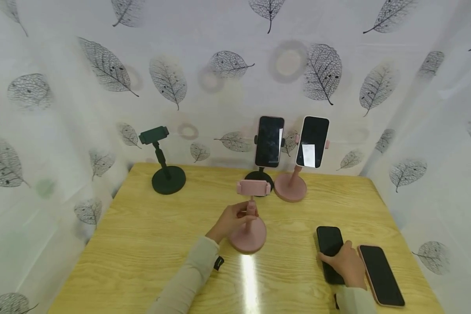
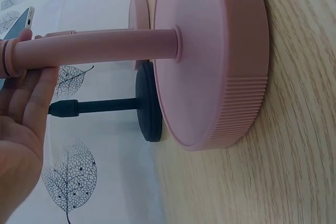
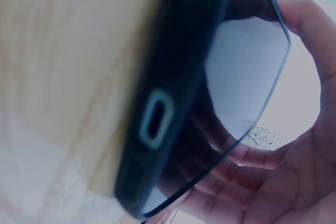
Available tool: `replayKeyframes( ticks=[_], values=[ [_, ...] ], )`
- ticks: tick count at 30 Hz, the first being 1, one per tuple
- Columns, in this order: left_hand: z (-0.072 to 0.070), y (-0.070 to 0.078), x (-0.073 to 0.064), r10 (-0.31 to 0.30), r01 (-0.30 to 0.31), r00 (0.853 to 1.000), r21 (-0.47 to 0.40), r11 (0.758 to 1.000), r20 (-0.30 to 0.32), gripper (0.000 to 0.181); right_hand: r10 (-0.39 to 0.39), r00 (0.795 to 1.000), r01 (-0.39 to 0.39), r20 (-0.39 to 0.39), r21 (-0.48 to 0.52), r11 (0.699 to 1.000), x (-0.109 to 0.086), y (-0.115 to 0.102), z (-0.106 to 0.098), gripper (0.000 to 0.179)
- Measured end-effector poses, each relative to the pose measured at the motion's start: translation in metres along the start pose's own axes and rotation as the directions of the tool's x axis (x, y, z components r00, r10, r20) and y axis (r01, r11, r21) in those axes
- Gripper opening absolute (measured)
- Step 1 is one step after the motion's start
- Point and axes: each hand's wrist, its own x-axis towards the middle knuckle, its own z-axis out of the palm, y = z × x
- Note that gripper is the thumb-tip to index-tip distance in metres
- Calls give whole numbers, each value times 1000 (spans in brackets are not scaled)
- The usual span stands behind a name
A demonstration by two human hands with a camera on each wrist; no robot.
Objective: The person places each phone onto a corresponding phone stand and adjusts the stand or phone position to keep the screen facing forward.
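Pink stand (image 1: pixel 251 209), smooth-stemmed; round base (image 2: pixel 202 77), part-ribbed; glossy black phone (image 1: pixel 329 243)

My curtained-off nook
Pale curtains (image 1: pixel 235 100) printed with leaf skeletons hang behind my wood-grain table (image 1: pixel 172 222) and along both its sides, closing it in, and a streak of light (image 1: pixel 249 279) shines on its top; whether this is a home or a studio, I cannot tell.

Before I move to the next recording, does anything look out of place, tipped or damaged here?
Nothing stands out. The green stand and front pink stand are upright, the white-edged phone sits mounted, and the table shows no visible spill.
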Motion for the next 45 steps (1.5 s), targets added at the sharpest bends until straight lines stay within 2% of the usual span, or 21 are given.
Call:
replayKeyframes(
  ticks=[10,14,16,18,22,25,27,31,38,42,45],
  values=[
    [1,0,-1,4,-4,1000,24,1000,1,31,-8,999,13,-35,132,991,1,2,0,93],
    [-1,11,-5,-1,1,1000,20,1000,15,30,-26,997,39,-66,206,978,1,2,-2,87],
    [-3,21,-9,2,-2,1000,20,1000,22,30,-41,995,64,-87,286,956,1,2,-3,75],
    [-5,29,-13,17,-18,1000,31,999,25,31,-38,994,72,-98,372,925,-1,1,-4,74],
    [-7,36,-16,28,-29,999,42,999,21,33,28,990,48,-135,532,845,-3,0,-5,87],
    [-7,37,-16,28,-29,999,46,999,20,32,53,981,68,-187,588,806,-5,1,-2,93],
    [-7,36,-16,27,-28,999,44,999,21,31,50,976,89,-211,600,795,-6,2,0,93],
    [-6,36,-15,24,-25,999,34,999,23,31,53,975,84,-215,579,811,-5,2,3,97],
    [-6,36,-15,26,-26,999,21,999,19,30,97,969,28,-226,495,869,1,1,4,99],
    [-5,36,-15,23,-23,1000,12,1000,22,31,121,956,17,-267,462,887,1,-3,3,98],
    [-6,37,-15,20,-21,1000,19,1000,14,31,125,938,43,-323,468,883,-6,-15,-5,96]
  ],
)
